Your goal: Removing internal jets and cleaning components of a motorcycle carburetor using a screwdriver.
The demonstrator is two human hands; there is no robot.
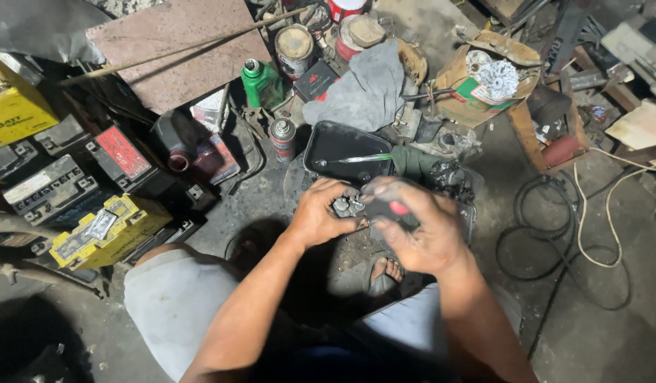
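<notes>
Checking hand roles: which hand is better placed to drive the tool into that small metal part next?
Right, probably. The right hand already grips the red-and-black tool handle, angled toward the small metal part. The left hand is wrapped around that part, steadying it.

I am squatting on a grimy concrete floor (pixel 612 333) that is lying mostly in shadow, with light falling brightest on a black tray (pixel 346 150). Left of the tray, old batteries (pixel 55 188) are piling up. Behind it, a grey rag (pixel 363 92) and cans (pixel 294 50) are crowding together. Right of it, black cable (pixel 555 227) is coiling.
</notes>
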